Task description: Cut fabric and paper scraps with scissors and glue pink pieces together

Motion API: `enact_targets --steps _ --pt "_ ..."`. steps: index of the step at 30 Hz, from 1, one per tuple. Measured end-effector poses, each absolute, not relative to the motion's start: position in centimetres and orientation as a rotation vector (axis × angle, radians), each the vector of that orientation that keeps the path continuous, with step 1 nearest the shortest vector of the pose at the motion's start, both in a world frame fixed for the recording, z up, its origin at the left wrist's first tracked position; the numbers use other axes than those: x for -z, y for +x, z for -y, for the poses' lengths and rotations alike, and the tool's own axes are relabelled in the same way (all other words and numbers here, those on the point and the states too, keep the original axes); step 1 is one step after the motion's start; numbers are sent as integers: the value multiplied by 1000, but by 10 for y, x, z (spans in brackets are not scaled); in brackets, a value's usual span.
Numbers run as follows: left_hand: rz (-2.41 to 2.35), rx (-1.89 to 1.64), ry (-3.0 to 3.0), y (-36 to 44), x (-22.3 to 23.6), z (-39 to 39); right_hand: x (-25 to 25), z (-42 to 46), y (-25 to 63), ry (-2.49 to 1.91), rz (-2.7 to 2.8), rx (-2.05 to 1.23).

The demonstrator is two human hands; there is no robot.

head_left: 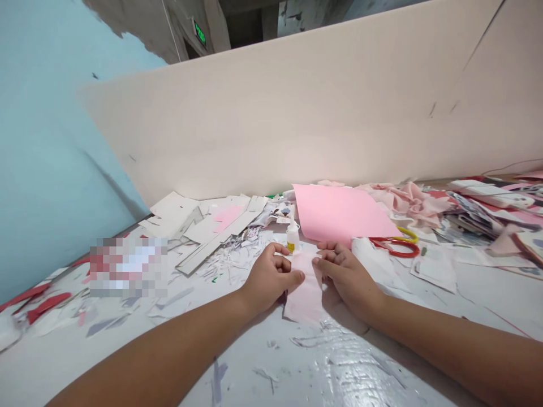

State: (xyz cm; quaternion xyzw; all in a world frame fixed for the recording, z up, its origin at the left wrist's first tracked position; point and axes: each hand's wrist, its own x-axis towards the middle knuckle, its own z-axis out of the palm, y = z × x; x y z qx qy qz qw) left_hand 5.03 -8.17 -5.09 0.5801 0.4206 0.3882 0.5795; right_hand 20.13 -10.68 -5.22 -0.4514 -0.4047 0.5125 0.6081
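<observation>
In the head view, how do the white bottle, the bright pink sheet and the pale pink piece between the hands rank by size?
1. Bright pink sheet
2. Pale pink piece
3. White bottle

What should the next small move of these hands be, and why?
Probably ease the thin, pale pink, roughly rectangular sheet slightly toward the person: the left hand and right hand are at its opposite edges, while a small white, yellow-labelled plastic bottle stands just beyond its far end, seemingly leaving little room there.

matt strip (304,297), glossy tabletop (356,370), smooth plastic bottle (292,236)
</observation>
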Motion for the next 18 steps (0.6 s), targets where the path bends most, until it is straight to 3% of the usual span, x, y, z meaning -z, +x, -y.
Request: enact_targets --steps 18 --pt "-869 -848 1297 51 50 85 57 105 204 -1018 935 -1192"
